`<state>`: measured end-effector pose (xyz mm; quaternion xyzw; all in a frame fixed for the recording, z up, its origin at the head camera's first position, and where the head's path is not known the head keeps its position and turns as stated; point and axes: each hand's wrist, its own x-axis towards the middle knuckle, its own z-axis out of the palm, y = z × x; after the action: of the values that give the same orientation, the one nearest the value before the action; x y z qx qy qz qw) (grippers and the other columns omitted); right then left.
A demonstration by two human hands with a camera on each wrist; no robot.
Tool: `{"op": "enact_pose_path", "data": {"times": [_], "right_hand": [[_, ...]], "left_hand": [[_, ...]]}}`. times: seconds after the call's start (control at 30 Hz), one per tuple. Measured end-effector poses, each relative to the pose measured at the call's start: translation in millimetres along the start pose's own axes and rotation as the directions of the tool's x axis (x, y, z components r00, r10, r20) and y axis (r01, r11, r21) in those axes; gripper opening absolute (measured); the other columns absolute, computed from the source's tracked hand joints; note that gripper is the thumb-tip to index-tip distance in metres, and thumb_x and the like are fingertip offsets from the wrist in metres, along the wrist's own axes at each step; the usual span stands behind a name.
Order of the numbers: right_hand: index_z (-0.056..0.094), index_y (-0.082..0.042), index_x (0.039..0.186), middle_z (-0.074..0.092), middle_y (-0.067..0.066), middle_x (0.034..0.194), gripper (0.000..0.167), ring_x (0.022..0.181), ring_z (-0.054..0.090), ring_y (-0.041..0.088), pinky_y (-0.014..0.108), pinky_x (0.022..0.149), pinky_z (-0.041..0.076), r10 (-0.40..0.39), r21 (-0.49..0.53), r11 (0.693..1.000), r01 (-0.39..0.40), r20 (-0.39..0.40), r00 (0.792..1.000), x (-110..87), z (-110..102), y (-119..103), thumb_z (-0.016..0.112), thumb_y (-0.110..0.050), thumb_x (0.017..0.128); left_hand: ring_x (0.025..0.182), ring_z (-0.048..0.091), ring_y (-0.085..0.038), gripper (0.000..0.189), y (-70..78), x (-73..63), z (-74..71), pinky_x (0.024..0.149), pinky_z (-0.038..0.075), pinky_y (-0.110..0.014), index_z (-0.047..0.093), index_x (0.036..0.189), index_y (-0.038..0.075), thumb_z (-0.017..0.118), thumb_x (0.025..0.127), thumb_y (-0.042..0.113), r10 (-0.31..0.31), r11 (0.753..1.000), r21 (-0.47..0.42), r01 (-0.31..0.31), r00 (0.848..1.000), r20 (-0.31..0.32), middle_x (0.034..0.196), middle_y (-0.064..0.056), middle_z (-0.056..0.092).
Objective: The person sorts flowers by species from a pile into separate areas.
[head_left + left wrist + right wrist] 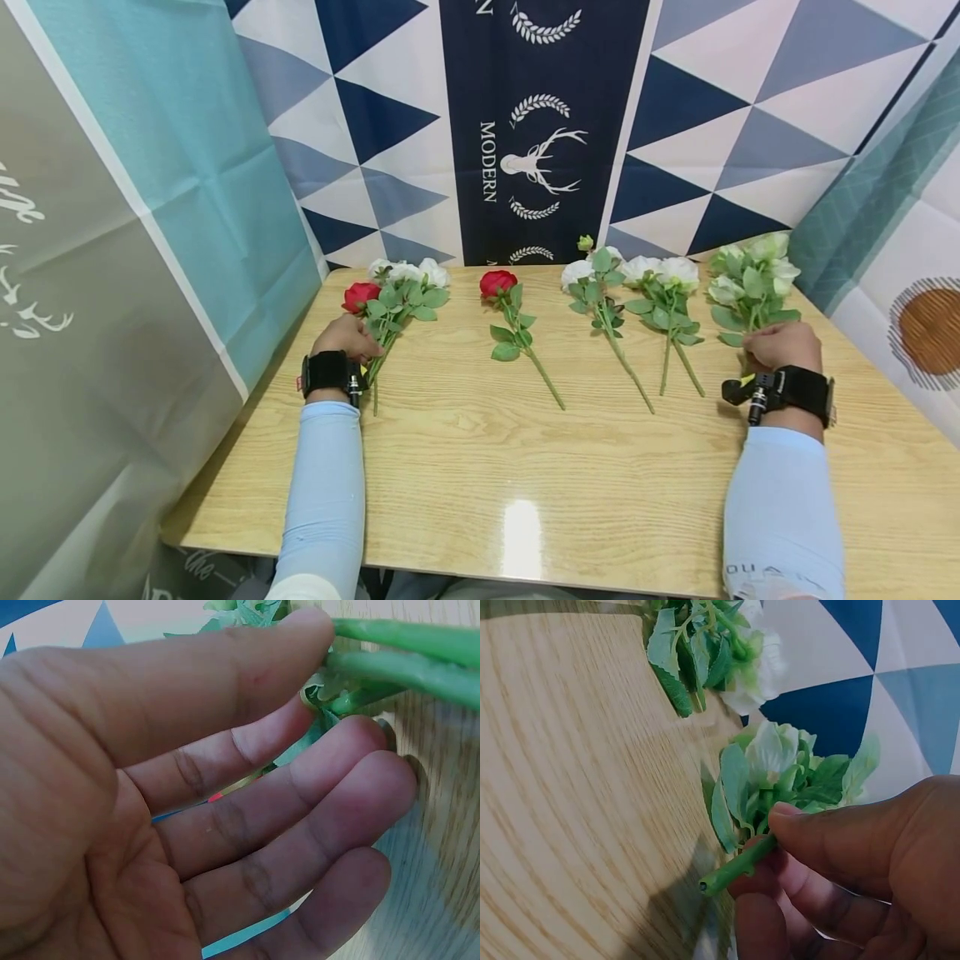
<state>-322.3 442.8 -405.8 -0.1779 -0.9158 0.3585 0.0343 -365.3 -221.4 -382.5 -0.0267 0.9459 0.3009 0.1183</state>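
Note:
In the head view, my left hand point(347, 337) is at the stems of a bunch with a red rose point(361, 297) and white flowers point(405, 272) at the table's left. Its thumb and index finger pinch green stems point(412, 671) in the left wrist view, while the other fingers are loosely extended. At the right, my right hand point(783, 344) holds a leafy bunch of pale green-white flowers point(768, 271). Thumb and fingers pinch its short stem end point(739, 870) in the right wrist view. The flower heads point away from me.
Between the hands, a single red rose point(498, 284) lies on the wooden table point(465, 475). White flowers point(577, 273) with a long stem and another white pair point(660, 272) lie farther right. Patterned cloth point(390, 125) borders the back and sides.

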Motion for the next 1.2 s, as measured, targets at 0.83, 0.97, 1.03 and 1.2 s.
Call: {"op": "enact_pose_path", "data": {"times": [0.83,0.97,1.03,1.2], "right_hand": [[0.063,-0.008,0.06,0.061,0.003,0.061,0.042,0.068,0.057,0.029,0.038,0.056,0.047,0.111,-0.003,0.994,-0.111,-0.015,0.994,-11.9,-1,-14,0.066,-0.029,0.097],[0.063,-0.008,0.061,0.06,0.003,0.06,0.047,0.065,0.056,0.027,0.038,0.057,0.047,0.113,0.007,0.994,-0.113,-0.019,0.993,-14.6,-2,-17,0.062,-0.034,0.1],[0.065,-0.006,0.065,0.061,0.003,0.061,0.047,0.063,0.057,0.025,0.037,0.056,0.047,0.108,0.009,0.994,-0.108,-0.015,0.994,-15.0,-2,-17,0.06,-0.036,0.101],[0.07,-0.003,0.071,0.063,0.004,0.061,0.049,0.062,0.059,0.025,0.036,0.056,0.048,0.101,0.008,0.995,-0.101,-0.007,0.995,-12.8,-2,-16,0.057,-0.039,0.102]], "left_hand": [[0.068,0.06,-0.022,0.032,6.5,-3.3,-0.4,0.063,0.049,-0.032,0.074,0.081,-0.001,0.083,0.085,0.029,-0.098,0.994,0.046,0.099,0.995,-0.018,0.066,-0.004,0.067],[0.066,0.058,-0.021,0.03,7.9,-3.3,-0.7,0.062,0.047,-0.031,0.075,0.075,0.001,0.082,0.086,0.028,-0.091,0.994,0.067,0.092,0.996,-0.014,0.063,-0.002,0.065],[0.066,0.057,-0.02,0.03,7.1,-1.3,-1.5,0.062,0.046,-0.031,0.075,0.073,0.002,0.08,0.088,0.028,-0.082,0.993,0.085,0.082,0.997,0.001,0.062,-0.001,0.064],[0.062,0.055,-0.018,0.03,2.4,6.0,-2.9,0.06,0.044,-0.029,0.073,0.068,0.005,0.077,0.089,0.026,-0.045,0.996,0.086,0.039,0.996,0.07,0.061,0.0,0.062]]}}
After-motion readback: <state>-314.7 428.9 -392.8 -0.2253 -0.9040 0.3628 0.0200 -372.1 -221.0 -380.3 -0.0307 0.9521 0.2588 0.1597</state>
